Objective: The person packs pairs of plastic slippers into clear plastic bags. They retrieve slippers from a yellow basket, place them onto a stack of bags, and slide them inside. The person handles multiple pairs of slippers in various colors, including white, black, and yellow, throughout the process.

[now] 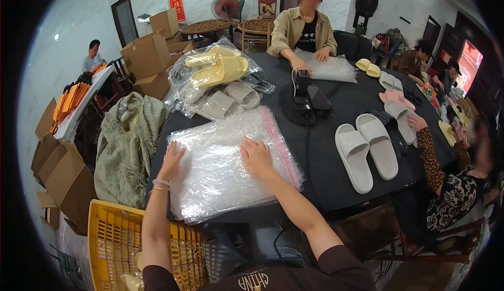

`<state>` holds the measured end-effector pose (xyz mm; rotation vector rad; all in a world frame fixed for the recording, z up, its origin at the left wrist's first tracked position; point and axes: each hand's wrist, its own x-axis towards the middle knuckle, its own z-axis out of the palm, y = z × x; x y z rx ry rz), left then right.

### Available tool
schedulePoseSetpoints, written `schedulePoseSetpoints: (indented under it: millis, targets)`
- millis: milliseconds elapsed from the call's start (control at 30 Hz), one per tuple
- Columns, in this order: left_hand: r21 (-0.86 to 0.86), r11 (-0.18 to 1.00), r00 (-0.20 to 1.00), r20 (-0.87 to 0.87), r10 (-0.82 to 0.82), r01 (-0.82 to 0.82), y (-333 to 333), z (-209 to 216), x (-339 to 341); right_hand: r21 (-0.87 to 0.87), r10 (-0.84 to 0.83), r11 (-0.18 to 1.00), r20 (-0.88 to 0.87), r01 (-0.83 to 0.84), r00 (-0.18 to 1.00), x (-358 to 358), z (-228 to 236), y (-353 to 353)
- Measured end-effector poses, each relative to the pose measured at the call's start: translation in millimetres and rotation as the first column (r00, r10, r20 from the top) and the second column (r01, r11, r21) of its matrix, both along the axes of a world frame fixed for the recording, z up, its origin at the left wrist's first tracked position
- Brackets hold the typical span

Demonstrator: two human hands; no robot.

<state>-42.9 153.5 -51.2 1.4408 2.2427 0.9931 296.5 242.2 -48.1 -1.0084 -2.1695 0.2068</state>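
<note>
Clear plastic zip bags (226,165) lie stacked at the near left corner of the dark worktop (325,170). At the stack's left edge the left hand (171,161) rests flat with fingers spread; the right hand (256,157) presses open-palmed on its middle. Further right, near the worktop's right edge, lies a pair of white slippers (366,149).

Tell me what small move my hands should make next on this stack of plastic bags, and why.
Probably peel off the top bag: both the left hand and right hand lie flat and open on the stack of clear zip bags, gripping nothing, while the pair of white slippers sits unbagged to the right.
</note>
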Motion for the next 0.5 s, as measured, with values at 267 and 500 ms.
schedulePoseSetpoints:
  millis: [267,500]
  targets:
    - [0.206,0.978,0.99,0.14,0.013,-0.042,-154,105,0,-0.024,-0.033,0.999,0.02,0.033,0.999,8,-3,7]
    - [0.236,0.843,0.843,-0.135,0.521,-0.483,-388,21,-67,-0.019,-0.026,0.999,0.028,0.027,0.999,3,-6,5]
